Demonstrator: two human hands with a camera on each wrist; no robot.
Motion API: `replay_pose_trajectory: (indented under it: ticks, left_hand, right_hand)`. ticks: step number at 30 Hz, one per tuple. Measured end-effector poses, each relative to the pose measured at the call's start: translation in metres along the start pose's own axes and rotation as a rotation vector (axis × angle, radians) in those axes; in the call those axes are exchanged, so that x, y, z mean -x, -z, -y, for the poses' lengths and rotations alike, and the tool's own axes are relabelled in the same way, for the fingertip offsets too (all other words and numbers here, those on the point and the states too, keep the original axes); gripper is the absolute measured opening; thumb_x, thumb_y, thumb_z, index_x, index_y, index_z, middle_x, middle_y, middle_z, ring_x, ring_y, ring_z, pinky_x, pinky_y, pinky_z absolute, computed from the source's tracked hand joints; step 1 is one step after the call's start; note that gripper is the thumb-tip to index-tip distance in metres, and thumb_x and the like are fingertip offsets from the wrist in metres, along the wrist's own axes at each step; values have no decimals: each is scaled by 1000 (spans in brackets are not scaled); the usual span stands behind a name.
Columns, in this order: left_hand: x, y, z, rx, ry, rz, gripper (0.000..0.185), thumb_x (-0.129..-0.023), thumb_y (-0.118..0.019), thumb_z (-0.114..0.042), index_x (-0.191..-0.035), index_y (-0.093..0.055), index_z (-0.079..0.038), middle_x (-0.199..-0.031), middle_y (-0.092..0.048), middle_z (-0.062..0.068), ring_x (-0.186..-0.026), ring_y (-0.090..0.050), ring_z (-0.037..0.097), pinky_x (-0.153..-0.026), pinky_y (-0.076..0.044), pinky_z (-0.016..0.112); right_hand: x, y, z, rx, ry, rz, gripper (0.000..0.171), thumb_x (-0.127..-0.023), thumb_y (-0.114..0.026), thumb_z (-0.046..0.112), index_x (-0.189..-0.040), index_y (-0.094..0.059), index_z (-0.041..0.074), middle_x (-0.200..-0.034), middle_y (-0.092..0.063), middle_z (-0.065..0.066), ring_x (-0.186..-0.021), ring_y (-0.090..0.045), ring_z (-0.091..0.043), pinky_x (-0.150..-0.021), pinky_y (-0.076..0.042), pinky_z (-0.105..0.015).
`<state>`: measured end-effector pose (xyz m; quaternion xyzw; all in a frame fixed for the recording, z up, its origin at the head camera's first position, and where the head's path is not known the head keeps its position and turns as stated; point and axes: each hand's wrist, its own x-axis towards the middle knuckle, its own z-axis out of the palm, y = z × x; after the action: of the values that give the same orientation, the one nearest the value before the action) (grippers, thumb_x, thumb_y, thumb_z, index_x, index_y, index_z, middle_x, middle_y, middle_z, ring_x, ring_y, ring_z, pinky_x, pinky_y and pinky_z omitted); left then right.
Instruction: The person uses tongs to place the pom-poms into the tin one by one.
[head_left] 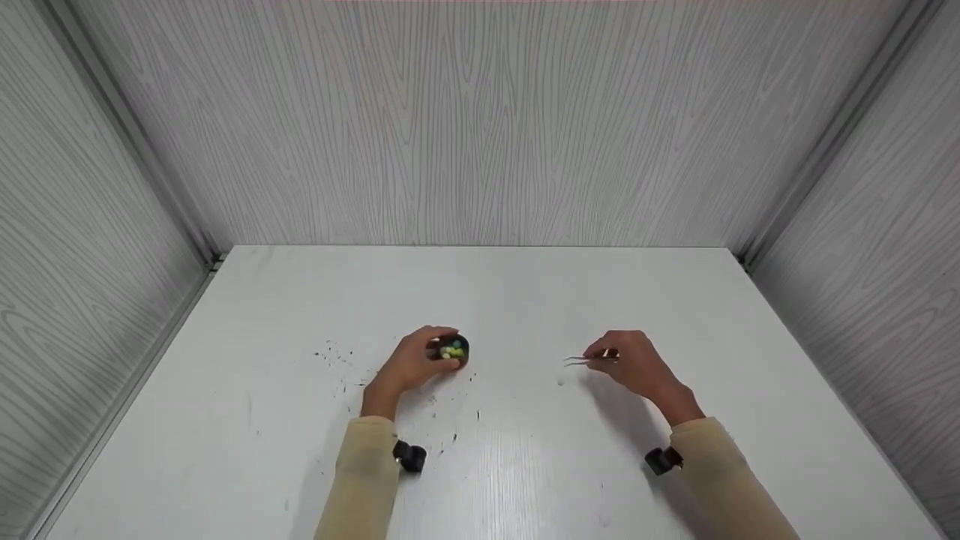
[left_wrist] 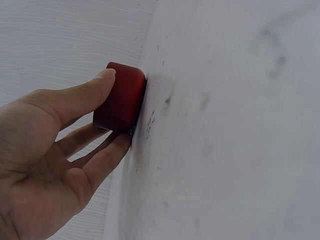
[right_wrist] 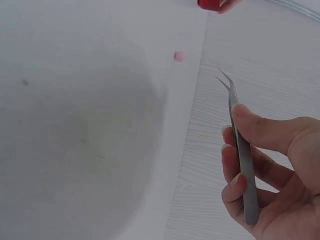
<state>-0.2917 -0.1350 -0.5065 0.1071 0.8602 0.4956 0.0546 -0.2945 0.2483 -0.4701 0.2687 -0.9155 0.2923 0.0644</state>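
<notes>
Left hand (head_left: 411, 361) curled round a small red cup (left_wrist: 120, 97), thumb along the top side and fingers beneath, holding it down on the white worktop (head_left: 525, 300). Cup seen from above as a dark little pot (head_left: 453, 349) with yellow, green and blue beads (head_left: 451, 349) inside. Right hand (head_left: 637, 364) well apart to the right, pinching a pair of metal tweezers (right_wrist: 242, 160) between thumb and fingers, tips (right_wrist: 223, 79) slightly parted, pointing left and holding nothing. One small pink bead (right_wrist: 178, 56) lying loose on the worktop between the hands, just below and ahead of the tweezer tips; faint in the head view (head_left: 560, 382). Dark specks (head_left: 334, 352) scattered on the worktop left of and in front of the cup.

Likely trouble from here: bead round and smooth, so apt to squirt sideways out of fine tips if squeezed off-centre or too hard, then roll away over the flat worktop. Too soft a pinch, and a drop on the way across to the cup. Cup small and light; a nudge from the tweezers or a slackened left grip could tip it and spill the beads already inside. Sharp tips also liable to scratch the worktop if pressed down hard.
</notes>
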Motion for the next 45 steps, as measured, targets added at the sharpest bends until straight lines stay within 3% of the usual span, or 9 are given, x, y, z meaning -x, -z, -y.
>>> replay_pose_trajectory:
  ticks: [13,20,45]
  left_hand:
    - [-2,-2,-1,-20,21,-7,54,-94,-76,-14,-145,-58,-13,-145,-57,17,-139,-54,41,-117,-45,55]
    - [-2,-2,2,-3,21,1,54,-94,-76,-13,-145,-59,-13,-146,-56,17,-138,-56,40,-114,-47,54]
    - [-1,-2,2,-13,17,5,53,-94,-76,-13,-145,-59,-13,-145,-57,17,-138,-55,39,-115,-47,54]
  right_hand:
    - [5,-3,-7,-10,-41,59,9,-85,-83,6,-91,-82,13,-85,-76,0,-74,-62,-8,-66,-50,-19]
    - [7,-6,-10,-68,-38,89,9,-85,-82,3,-92,-82,10,-85,-77,-4,-75,-64,-12,-65,-50,-19]
    - [7,-10,-10,-57,14,88,8,-86,-80,2,-89,-83,10,-87,-79,-3,-77,-67,-10,-69,-52,-20]
